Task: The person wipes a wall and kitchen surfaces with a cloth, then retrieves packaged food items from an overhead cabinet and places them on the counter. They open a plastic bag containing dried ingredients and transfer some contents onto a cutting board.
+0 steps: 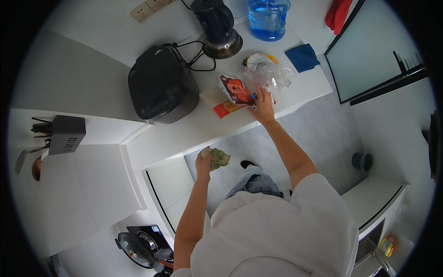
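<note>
Away from the counter edge, my left hand grips a crumpled green and beige cloth or piece of leafy produce; which of these it is, I cannot tell. On the white counter, my right hand touches the end of a red printed food packet, near a small blue clip-like piece. Whether its fingers grip the packet is unclear. Under that packet lies a flat clear and red-orange wrapper. Just behind my right hand is a crumpled clear plastic bag with a yellow-and-white package in it.
A black rice cooker stands at the counter's left, beside a dark electric kettle and loose black cords. Farther right are a blue water jug and a folded blue cloth. A lidded pan sits at lower left.
</note>
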Demonstrator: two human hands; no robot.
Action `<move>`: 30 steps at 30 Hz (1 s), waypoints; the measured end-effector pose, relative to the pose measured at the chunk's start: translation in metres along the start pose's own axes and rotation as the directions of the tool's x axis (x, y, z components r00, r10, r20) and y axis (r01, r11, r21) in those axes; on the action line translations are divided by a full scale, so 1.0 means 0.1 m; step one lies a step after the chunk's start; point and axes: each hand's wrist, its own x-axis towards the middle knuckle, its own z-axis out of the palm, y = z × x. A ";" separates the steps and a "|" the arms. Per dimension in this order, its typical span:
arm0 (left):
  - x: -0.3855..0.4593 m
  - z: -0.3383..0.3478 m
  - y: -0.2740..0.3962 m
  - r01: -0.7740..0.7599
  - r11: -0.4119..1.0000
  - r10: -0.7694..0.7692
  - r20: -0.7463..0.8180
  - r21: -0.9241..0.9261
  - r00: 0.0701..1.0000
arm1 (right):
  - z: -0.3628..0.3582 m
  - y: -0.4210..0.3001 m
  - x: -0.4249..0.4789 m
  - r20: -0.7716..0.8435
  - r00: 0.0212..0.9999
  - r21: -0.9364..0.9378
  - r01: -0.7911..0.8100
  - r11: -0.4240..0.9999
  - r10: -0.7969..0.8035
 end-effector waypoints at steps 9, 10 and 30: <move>-0.19 -0.15 -0.28 -0.021 0.984 0.032 0.058 -0.178 0.998 | -0.13 -0.38 -0.71 -0.064 0.972 0.119 -0.216 0.969 0.224; -0.22 -0.22 -0.28 -0.028 0.976 0.037 0.038 -0.214 0.999 | -0.13 -0.50 -0.78 -0.025 0.983 0.175 -0.174 0.969 0.181; -4.38 -3.74 0.86 -0.594 0.393 0.761 -0.611 0.702 -0.219 | -1.41 -5.88 -1.95 -0.261 0.309 0.920 0.365 -0.140 -0.915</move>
